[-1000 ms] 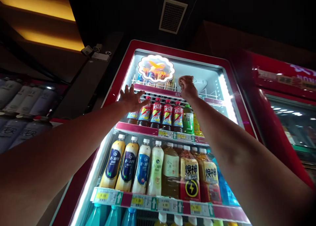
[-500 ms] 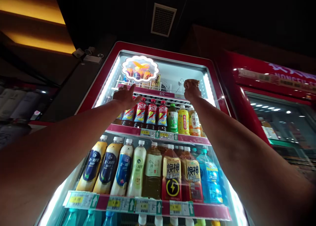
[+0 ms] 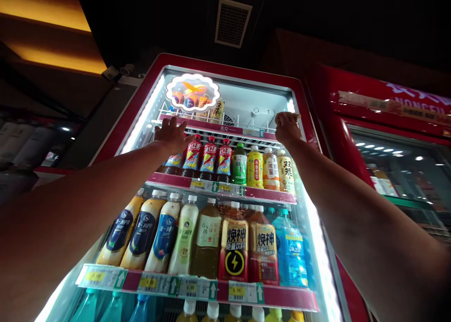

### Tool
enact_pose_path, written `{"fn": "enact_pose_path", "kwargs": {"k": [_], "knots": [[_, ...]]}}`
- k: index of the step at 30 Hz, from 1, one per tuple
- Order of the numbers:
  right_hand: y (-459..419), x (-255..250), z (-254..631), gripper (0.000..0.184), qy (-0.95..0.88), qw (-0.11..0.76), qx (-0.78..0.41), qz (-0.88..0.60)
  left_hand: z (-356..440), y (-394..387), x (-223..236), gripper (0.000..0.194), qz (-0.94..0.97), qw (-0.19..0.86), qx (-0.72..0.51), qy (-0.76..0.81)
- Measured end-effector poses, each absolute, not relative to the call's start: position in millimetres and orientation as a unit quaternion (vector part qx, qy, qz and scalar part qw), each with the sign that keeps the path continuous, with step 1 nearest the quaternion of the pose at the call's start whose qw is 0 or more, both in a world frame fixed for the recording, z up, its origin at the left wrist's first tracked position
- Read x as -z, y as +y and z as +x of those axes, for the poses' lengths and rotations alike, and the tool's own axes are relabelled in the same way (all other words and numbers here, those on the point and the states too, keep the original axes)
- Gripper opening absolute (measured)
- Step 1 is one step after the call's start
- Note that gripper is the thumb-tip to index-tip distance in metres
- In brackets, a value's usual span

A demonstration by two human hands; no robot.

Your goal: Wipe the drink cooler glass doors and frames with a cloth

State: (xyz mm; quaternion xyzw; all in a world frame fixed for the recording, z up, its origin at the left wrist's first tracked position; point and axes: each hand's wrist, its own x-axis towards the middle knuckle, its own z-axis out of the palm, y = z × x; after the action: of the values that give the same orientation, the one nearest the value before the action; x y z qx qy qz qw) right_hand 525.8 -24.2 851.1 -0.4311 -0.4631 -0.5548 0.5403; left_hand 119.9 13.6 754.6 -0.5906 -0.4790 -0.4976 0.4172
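A red-framed drinks fridge (image 3: 229, 70) stands in front of me, with a glass door. Both my arms reach up to it. My right hand (image 3: 289, 130) is closed on a crumpled beige cloth (image 3: 291, 116) near the upper right corner of the glass. To the left, my left hand (image 3: 171, 134) has its fingers spread against the glass, below a glowing scalloped sign (image 3: 192, 93). Behind the glass, between my hands, stands a row of bottles, among them a red-capped tea bottle (image 3: 209, 157) and a green-capped bottle (image 3: 239, 164).
A lower shelf edge (image 3: 282, 297) with price tags carries larger bottles, including an energy drink bottle (image 3: 233, 247). A second red fridge (image 3: 329, 106) stands at the right. Overhead is a ceiling vent (image 3: 233, 21). Dark shelving with bottles (image 3: 17, 143) is at the left.
My right hand has slid right with the cloth, closer to the door's right frame. My left hand keeps roughly the same place on the glass. The view has shifted slightly.
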Motion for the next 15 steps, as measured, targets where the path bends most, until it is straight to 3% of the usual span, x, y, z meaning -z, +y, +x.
{"fn": "enact_pose_path", "kwargs": {"k": [8,15], "knots": [[-28,-844,531,0.040,-0.412,0.596,0.508,-0.465,127,23,-752,0.065,-0.593,0.409,0.515,-0.464],[-26,-825,544,0.044,-0.449,0.573,0.532,-0.433,123,19,-750,0.062,-0.611,0.396,0.496,-0.473]]}}
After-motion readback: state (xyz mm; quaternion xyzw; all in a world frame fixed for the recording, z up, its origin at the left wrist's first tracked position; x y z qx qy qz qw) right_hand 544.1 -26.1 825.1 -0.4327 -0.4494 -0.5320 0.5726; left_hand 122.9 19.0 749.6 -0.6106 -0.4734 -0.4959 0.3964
